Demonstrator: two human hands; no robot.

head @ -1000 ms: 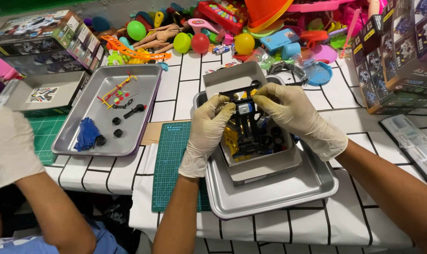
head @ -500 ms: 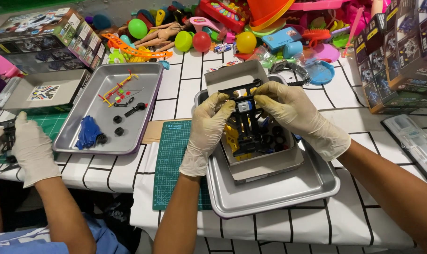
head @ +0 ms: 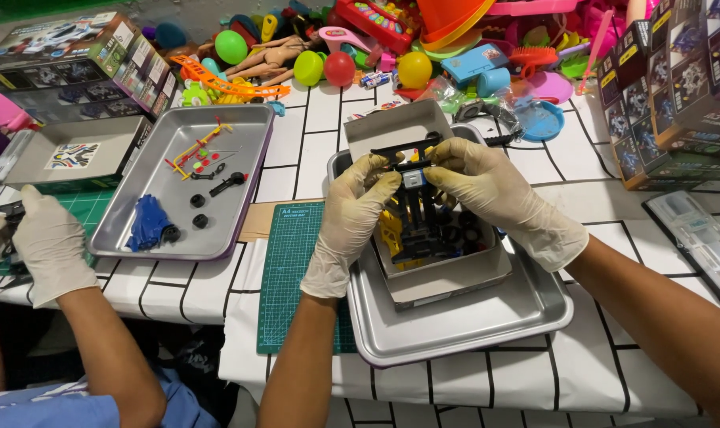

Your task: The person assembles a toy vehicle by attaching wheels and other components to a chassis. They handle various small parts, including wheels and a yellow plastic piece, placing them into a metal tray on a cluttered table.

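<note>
Left gloved hand point(head: 352, 218) and right gloved hand point(head: 490, 198) both pinching small black-and-yellow plastic toy assembly point(head: 413, 170), held above grey cardboard box point(head: 455, 273) in silver metal tray point(head: 487, 325). Advisable: firm fingertip grip, parts squarely aligned, work kept over box.

Both the left hand point(head: 352, 222) and the right hand point(head: 494, 198) wore cream-white gloves. The toy model point(head: 419, 210) between them was black and yellow with a small blue-and-white piece on top. It sat over a grey box point(head: 455, 277) in a silver tray point(head: 471, 325). The cutting mat point(head: 292, 269) was green with a fine grid. The tablecloth point(head: 312, 119) was white with black lines. A second silver tray point(head: 241, 127) held a blue part point(head: 150, 223), black wheels and red-and-yellow bits.
</note>
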